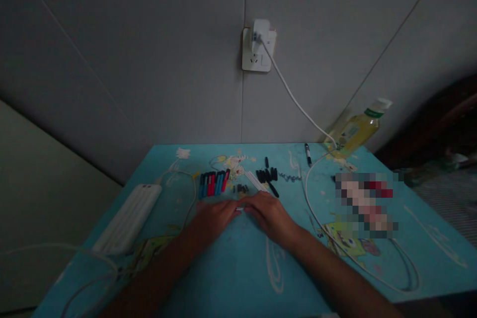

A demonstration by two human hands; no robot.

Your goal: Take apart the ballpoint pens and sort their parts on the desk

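My left hand [219, 212] and my right hand [267, 212] meet at the middle of the table, fingertips together. Pinched between them is a small white stick [239, 208], mostly hidden by the fingers. Just beyond the hands lie several thin white sticks [256, 181] side by side. To their right is a loose group of black pen caps [267, 175]. Small dark pieces [240, 189] rest right in front of my fingers. A row of red and blue marker pens [213, 184] with dark ends lies beyond my left hand.
A white power strip [128, 218] lies on the blue table [231, 278] at left. At right are a white charging cable [307, 189], a blurred-out object [367, 203], a black marker [307, 154] and a bottle of yellow liquid [359, 131]. A charger [261, 35] sits in the wall socket.
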